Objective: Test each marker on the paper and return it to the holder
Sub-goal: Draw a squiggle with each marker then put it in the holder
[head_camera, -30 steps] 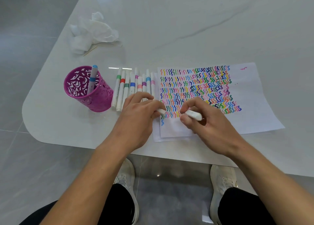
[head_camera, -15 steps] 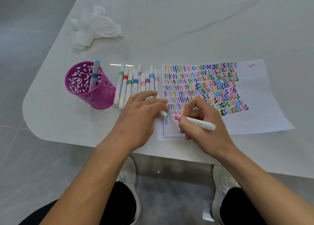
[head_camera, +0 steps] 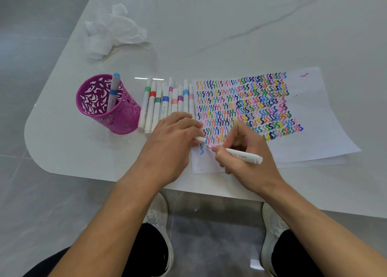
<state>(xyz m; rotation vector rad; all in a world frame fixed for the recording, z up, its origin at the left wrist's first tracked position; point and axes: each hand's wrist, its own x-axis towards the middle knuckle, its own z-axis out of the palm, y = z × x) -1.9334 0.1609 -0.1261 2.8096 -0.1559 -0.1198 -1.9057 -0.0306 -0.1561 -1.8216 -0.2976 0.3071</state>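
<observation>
Here, nearest the viewer, a pair of white shoes (head_camera: 158, 212) stands on the grey floor beneath the forearms, at the near edge of the white table (head_camera: 230, 31).

Above them the two hands meet over the near left corner of the paper (head_camera: 318, 117). The right hand (head_camera: 247, 161) grips a pink marker (head_camera: 243, 156) between thumb and curled fingers; the barrel slants back over the hand to the right, and the pink tip points left at the sheet, just right of a blue squiggle (head_camera: 201, 150). Whether the tip touches the paper cannot be told. The left hand (head_camera: 169, 149) lies knuckles up just left of that tip, its fingers curled and pinching a white cap (head_camera: 200, 139) at the fingertips.

Beyond the right hand, rows of coloured squiggles fill most of the paper, and a lone pink one sits near its far right corner.

Just beyond the left hand's fingers, a row of capped white markers (head_camera: 165, 104) lies side by side beside the paper's left edge, each with a coloured band; the fingers cover the near ends of some.

Left of that row, well to the left of the left hand, stands the purple cut-out holder (head_camera: 125, 119), upright, with one blue marker (head_camera: 113, 92) leaning inside.

Farthest off, beyond the holder, lie a crumpled white tissue (head_camera: 117, 33) and a thin stick (head_camera: 110, 55) beside it.
</observation>
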